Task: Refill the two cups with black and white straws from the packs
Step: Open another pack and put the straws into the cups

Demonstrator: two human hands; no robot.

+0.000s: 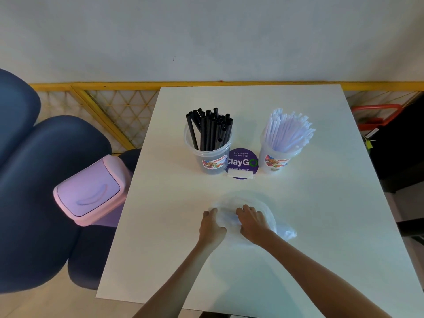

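Note:
Two clear plastic cups stand at the back of the white table [160,226]. The left cup [207,157] holds several black straws [211,129]. The right cup [276,158] is packed with white straws [288,130]. In front of them lies a crumpled clear plastic pack [250,198], with no straws visible inside. My left hand [212,226] grips its left edge with curled fingers. My right hand [252,221] lies on top of the pack, fingers curled into the plastic.
A round purple "ClayGo" sign [242,160] on a white stand sits between the cups. A pink swing-lid bin [89,191] stands off the table's left edge, beside dark blue seats [46,157]. A yellow lattice rail [119,111] runs behind.

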